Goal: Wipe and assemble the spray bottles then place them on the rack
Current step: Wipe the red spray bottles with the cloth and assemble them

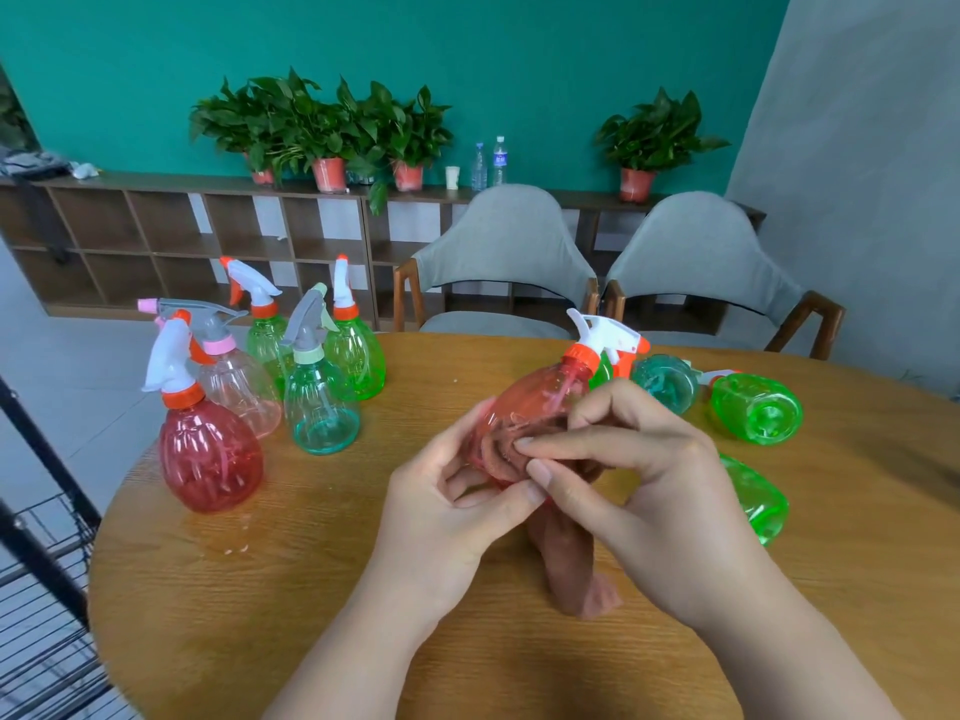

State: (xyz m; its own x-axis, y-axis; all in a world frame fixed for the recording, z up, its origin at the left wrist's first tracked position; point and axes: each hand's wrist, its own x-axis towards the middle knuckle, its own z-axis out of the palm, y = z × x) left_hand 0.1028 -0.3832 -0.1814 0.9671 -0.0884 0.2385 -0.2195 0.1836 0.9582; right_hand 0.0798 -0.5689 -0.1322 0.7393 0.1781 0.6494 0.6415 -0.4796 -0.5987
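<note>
Looking down from your head camera, your left hand is cupped under the near end of the red spray bottle, fingers curled round its fat base. Your right hand comes in from the right with bent fingers, and its fingertips pinch a brownish cloth against that same base. So the right has a tight hold on the cloth and the left has the bottle. The rest of the cloth hangs down between your wrists and touches the table.

The bottle is lifted off the table around its middle and tilted, base toward you, neck pointing far and right. It's see-through red plastic with an orange collar and a white trigger head already on it, and you can make out the tube inside.

On the left, five bottles stand upright with heads on. There's a second red bottle nearest and a pale pink bottle just behind it. To the right of those is a teal bottle. Farther back are a left green bottle and a right green bottle.

On the right, three lie on their sides: a lying teal bottle, a lying green bottle beside it, and a nearer green bottle partly hidden behind your right hand.

A black wire rack pokes in at the near left, off the table. On the far side you've got two grey chairs and a low wooden shelf with potted plants on top.
</note>
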